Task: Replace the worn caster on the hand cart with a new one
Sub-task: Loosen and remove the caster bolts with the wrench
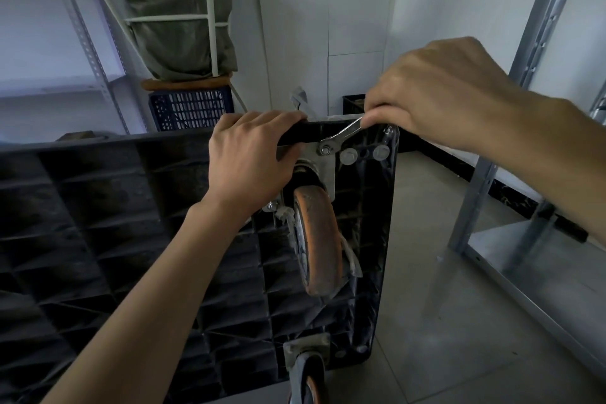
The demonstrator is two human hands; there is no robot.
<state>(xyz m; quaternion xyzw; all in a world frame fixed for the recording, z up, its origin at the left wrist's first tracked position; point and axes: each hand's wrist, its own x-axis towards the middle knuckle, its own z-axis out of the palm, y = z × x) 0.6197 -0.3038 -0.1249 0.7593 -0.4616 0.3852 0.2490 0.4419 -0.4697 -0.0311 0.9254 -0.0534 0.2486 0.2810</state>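
The black plastic cart deck (pixel 114 223) stands on its side, ribbed underside facing me. A worn caster (pixel 316 239) with a dirty orange wheel is bolted to it by a metal plate near the top edge. My left hand (pixel 249 161) grips the deck's top edge just left of the caster. My right hand (pixel 436 95) pinches the end of a silver wrench (pixel 341 136), whose head sits on a nut (pixel 324 150) at the plate's upper corner. A second caster (pixel 306 367) shows at the bottom of the deck.
A metal shelving rack (pixel 511 147) stands close on the right, another rack (pixel 82 52) on the left. Behind the cart are a blue crate (pixel 190 108), a green sack (pixel 180 20) and a white frame. Grey floor tiles (pixel 436 321) lie to the right.
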